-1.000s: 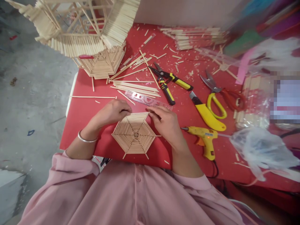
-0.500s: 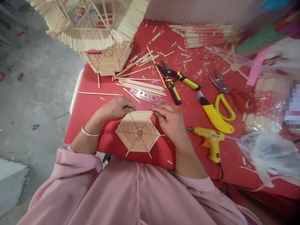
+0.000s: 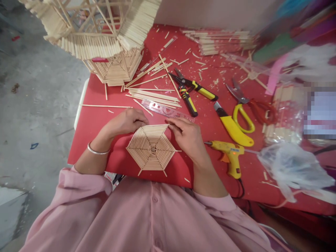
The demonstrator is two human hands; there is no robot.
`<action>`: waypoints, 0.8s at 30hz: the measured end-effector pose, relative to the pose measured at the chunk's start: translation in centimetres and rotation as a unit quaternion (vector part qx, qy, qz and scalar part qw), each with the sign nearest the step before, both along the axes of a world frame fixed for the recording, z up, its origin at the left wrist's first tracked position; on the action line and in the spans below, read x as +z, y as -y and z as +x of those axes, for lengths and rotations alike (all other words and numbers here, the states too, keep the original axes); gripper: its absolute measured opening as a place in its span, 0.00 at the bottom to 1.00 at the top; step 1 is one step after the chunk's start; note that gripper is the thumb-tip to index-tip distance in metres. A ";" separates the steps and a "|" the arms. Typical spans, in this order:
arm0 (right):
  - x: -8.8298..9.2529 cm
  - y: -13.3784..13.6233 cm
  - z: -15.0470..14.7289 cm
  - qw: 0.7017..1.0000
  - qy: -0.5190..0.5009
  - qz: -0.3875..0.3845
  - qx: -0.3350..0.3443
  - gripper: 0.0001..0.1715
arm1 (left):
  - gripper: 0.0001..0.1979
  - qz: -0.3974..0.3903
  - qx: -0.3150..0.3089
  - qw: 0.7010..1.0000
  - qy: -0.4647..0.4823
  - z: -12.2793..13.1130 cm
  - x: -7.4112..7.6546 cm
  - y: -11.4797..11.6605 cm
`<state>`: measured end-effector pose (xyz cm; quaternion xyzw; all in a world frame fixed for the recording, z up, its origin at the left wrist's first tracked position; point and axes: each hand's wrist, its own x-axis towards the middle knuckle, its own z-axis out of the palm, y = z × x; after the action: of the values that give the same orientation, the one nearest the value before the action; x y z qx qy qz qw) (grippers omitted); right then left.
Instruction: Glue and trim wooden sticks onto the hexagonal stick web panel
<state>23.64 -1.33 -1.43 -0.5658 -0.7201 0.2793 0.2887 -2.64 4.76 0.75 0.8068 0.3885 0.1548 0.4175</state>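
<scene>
A hexagonal panel of pale wooden sticks (image 3: pixel 151 150), laid in rings round a small centre, is at the front of the red table with stick ends poking out at its corners. My left hand (image 3: pixel 129 122) is closed at its upper left corner, fingertips pinching the edge. At the upper right corner my right hand (image 3: pixel 187 135) pinches the other end of the top edge between thumb and fingers. Just beyond the hands lie a clear ruler (image 3: pixel 168 110) and several loose sticks (image 3: pixel 154 96). To the right of my right hand lies a yellow glue gun (image 3: pixel 228 152) with its light on.
A large stick-built model (image 3: pixel 115 66) stands at the back left. Black-and-yellow pliers (image 3: pixel 189 99), a yellow utility knife (image 3: pixel 235 129) and red-and-yellow-handled cutters (image 3: pixel 244 105) lie to the right. Bagged sticks (image 3: pixel 285 115) and a plastic bag (image 3: pixel 291 168) are farther right.
The whole view has shifted a little, so things appear farther left. Both hands keep nearly the same hold on the panel's top corners.
</scene>
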 end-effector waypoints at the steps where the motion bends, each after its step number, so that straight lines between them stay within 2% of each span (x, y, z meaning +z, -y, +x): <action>1: 0.0 0.0 0.0 1.000 0.001 0.003 0.000 0.17 | 0.11 0.000 -0.002 1.000 0.001 0.0 0.0 0.0; 13: -0.1 0.0 0.1 1.000 0.005 0.004 0.001 0.16 | 0.08 0.006 0.000 1.000 0.011 0.0 -0.3 0.0; 24: -0.2 -0.1 0.1 1.000 0.004 0.007 0.001 0.17 | 0.09 0.013 -0.007 1.000 0.000 0.0 -0.4 -0.1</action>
<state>23.70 -1.28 -1.63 -0.5642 -0.7238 0.2724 0.2890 -2.65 4.86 0.35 0.8146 0.3809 0.1572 0.4082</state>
